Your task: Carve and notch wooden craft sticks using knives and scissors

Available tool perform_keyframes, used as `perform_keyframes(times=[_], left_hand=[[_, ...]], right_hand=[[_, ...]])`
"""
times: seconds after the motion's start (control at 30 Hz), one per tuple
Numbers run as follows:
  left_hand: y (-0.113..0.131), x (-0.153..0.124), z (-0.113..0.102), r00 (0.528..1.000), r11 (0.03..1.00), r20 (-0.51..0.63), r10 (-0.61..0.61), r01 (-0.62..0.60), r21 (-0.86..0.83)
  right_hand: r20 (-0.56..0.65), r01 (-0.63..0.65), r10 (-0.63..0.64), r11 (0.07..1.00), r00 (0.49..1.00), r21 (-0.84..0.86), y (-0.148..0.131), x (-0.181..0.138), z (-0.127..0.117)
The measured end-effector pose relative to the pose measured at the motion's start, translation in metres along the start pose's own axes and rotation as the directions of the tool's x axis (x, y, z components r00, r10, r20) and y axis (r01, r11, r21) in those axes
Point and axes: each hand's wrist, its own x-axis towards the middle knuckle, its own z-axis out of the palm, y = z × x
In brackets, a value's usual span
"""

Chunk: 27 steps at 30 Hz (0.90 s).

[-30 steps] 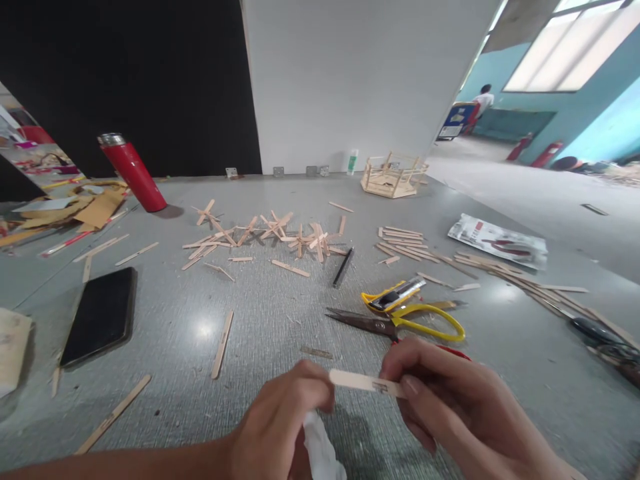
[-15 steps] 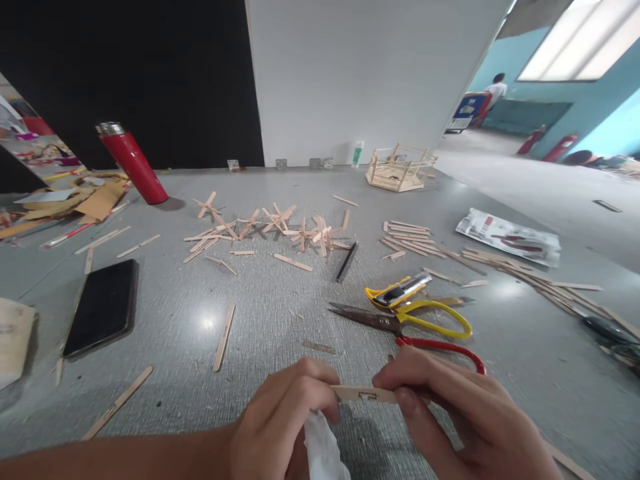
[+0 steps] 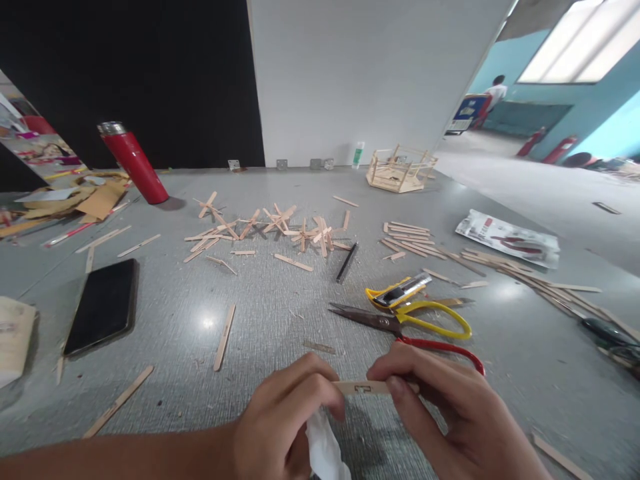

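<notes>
The fingers [image 3: 320, 390] of the left hand [image 3: 280, 427] pinch one end of a flat wooden craft stick [image 3: 363, 387], and the fingers of the right hand [image 3: 450, 413] clamp the other end, thumb on the near face, so the stick lies level between both hands, low in the view and just above the grey surface [image 3: 260, 320]. A small printed mark shows on the stick's middle. A crumpled white tissue [image 3: 325, 450] is tucked in the left palm. Both hands curl inward with knuckles up; the left forearm comes in from the lower left.

Just beyond the right hand lie a red loop handle [image 3: 445, 350] and yellow-handled scissors [image 3: 400, 320] with dark blades — a yellow utility knife [image 3: 397, 291] rests touching them. Farther out are loose sticks, a scatter of glued stick crosses [image 3: 265, 230] and a black pen [image 3: 347, 261]. At the back stands an open hexagonal basket of sticks [image 3: 397, 170]; I cannot tell what is in it. To the left lie a black phone [image 3: 103, 305], face up, and a tilted red metal flask [image 3: 133, 163].
</notes>
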Motion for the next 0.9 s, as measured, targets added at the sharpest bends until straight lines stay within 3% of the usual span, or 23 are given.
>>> perform_keyframes(times=[0.17,0.43,0.6,0.73,0.83,0.9], left_hand=[[-0.004,-0.001,-0.003,0.994,0.996,0.099,0.050,-0.058,0.073],[-0.009,-0.003,-0.004,0.990,0.981,0.123,0.074,-0.095,0.169],[-0.012,-0.003,-0.001,0.998,0.988,-0.008,0.066,-0.064,0.142],[-0.013,0.000,0.004,0.984,0.997,-0.171,0.043,-0.033,0.064],[-0.011,0.001,0.008,0.981,1.000,-0.193,0.003,-0.008,-0.024],[-0.011,0.000,0.009,0.981,0.998,-0.195,-0.018,0.004,-0.069]], right_hand=[[0.047,-0.110,0.107,0.991,0.993,0.073,-0.003,-0.001,0.001],[0.058,-0.182,0.179,0.982,0.982,0.055,-0.002,-0.002,0.005],[0.004,-0.130,0.130,0.990,0.991,-0.064,0.004,-0.002,0.004],[-0.041,0.046,-0.057,0.972,0.998,-0.230,0.007,-0.002,0.007],[0.034,0.297,-0.301,0.906,0.953,-0.300,0.008,-0.006,0.015],[0.106,0.388,-0.375,0.865,0.921,-0.318,0.008,-0.010,0.021]])
